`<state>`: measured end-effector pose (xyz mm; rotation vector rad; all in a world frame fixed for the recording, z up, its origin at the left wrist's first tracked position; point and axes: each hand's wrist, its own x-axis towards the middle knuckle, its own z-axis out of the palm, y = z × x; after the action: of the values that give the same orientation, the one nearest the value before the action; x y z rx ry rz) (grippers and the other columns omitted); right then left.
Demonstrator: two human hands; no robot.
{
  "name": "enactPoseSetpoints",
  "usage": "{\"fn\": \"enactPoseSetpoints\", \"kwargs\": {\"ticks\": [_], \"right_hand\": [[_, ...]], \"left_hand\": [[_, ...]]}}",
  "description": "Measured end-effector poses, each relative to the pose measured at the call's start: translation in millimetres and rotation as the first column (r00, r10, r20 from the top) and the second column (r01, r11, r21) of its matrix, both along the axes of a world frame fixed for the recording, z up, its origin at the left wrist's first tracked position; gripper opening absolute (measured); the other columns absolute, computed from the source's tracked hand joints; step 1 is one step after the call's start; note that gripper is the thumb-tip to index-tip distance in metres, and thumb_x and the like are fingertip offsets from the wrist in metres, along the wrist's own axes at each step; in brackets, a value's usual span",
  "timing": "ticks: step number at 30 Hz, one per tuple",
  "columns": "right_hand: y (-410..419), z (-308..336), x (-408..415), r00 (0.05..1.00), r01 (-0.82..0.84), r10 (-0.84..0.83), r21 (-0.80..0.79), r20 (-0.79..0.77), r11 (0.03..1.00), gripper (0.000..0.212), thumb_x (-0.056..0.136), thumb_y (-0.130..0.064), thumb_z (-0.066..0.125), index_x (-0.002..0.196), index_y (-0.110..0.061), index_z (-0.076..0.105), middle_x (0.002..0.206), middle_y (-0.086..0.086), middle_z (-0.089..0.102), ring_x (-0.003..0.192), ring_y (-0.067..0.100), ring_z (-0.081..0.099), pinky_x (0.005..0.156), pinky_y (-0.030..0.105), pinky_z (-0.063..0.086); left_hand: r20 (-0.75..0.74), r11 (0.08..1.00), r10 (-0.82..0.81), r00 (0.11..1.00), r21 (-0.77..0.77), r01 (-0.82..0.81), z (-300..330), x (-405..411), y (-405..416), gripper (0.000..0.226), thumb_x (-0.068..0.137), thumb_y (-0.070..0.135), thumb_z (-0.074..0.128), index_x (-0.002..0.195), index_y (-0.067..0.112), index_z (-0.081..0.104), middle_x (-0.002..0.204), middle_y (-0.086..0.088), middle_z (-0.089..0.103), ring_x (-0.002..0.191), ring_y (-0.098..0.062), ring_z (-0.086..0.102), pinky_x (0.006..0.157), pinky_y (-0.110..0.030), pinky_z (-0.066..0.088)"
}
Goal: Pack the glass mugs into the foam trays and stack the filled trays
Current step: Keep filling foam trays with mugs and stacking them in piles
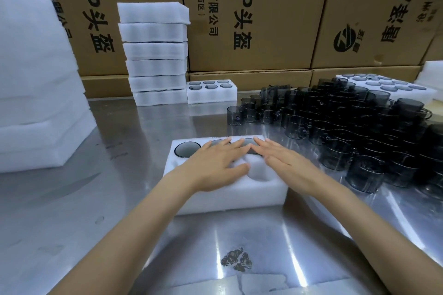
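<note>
Tray (211, 196) mid-table, far row filled, near pocket empty; left hand (215, 165) and right hand (285, 160) flat on tray, fingertips meeting; hard press risks cracking glass; mugs (347, 127) crowd right of tray, elbow sweep topples them.

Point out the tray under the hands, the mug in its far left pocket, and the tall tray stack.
Tray (239, 196): head view, bare front wall.
Mug (187, 149): head view, its mouth.
Tray stack (155, 50): head view, a middle tray's front.

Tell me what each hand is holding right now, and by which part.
Nothing is held. The left hand and right hand lie flat, fingers straight, on top of the foam tray, over its mugs. There is no grip on either.
</note>
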<state>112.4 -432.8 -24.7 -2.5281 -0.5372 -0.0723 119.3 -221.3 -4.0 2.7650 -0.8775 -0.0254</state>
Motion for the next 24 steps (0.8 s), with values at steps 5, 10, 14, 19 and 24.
{"fn": "enactPoseSetpoints", "kwargs": {"ticks": [5, 10, 14, 19, 24], "right_hand": [[4.8, -5.1, -6.3, 0.973, 0.099, -0.130, 0.164, 0.192, 0.982, 0.042, 0.101, -0.027, 0.036, 0.142, -0.031, 0.039, 0.147, -0.022, 0.032, 0.138, -0.001, 0.024, 0.113, 0.027, 0.019], [-24.6, 1.1, -2.5, 0.682, 0.628, -0.558, 0.012, 0.472, 0.778, 0.047, 0.091, -0.024, 0.050, 0.136, -0.010, 0.048, 0.142, 0.008, 0.046, 0.131, 0.027, 0.038, 0.109, 0.042, 0.025], [-35.0, -5.3, -7.5, 0.597, 0.778, -0.658, -0.132, 0.458, 0.614, 0.043, 0.088, -0.019, 0.050, 0.129, -0.005, 0.050, 0.123, 0.015, 0.056, 0.113, 0.034, 0.050, 0.101, 0.044, 0.030], [-31.3, -5.4, -9.2, 0.651, 0.745, -0.621, -0.208, 0.436, 0.634, 0.039, 0.089, -0.016, 0.051, 0.127, -0.009, 0.048, 0.115, 0.011, 0.053, 0.100, 0.031, 0.054, 0.084, 0.039, 0.036], [-27.0, -5.2, -10.2, 0.684, 0.650, -0.543, -0.069, 0.487, 0.757, 0.046, 0.088, -0.025, 0.059, 0.130, -0.011, 0.051, 0.117, 0.011, 0.051, 0.105, 0.031, 0.048, 0.082, 0.042, 0.041]], "left_hand": [[0.078, 0.996, 0.040, 0.996, -0.088, -0.033, -3.3, -6.5, -1.3, 0.050, 0.099, 0.043, 0.031, 0.148, 0.033, 0.025, 0.157, 0.014, 0.017, 0.145, -0.006, 0.009, 0.118, -0.036, 0.002], [0.369, 0.894, 0.201, 0.908, -0.447, -0.016, 2.3, -23.5, 3.8, 0.039, 0.094, 0.036, 0.038, 0.118, 0.018, 0.063, 0.119, 0.006, 0.062, 0.112, -0.014, 0.052, 0.096, -0.027, 0.036], [0.549, 0.889, 0.201, 0.811, -0.451, 0.085, 3.2, -35.1, 2.1, 0.023, 0.091, 0.020, 0.048, 0.095, 0.013, 0.069, 0.089, 0.002, 0.065, 0.081, -0.021, 0.059, 0.071, -0.037, 0.046], [0.607, 0.884, 0.193, 0.771, -0.448, 0.131, 0.4, -46.0, 7.0, 0.027, 0.091, 0.019, 0.044, 0.087, 0.011, 0.069, 0.084, 0.000, 0.065, 0.072, -0.022, 0.057, 0.063, -0.036, 0.046], [0.594, 0.903, 0.157, 0.789, -0.410, 0.129, -11.4, -56.4, 14.9, 0.027, 0.089, 0.018, 0.044, 0.085, 0.009, 0.070, 0.083, -0.001, 0.067, 0.067, -0.026, 0.059, 0.057, -0.040, 0.047]]}}
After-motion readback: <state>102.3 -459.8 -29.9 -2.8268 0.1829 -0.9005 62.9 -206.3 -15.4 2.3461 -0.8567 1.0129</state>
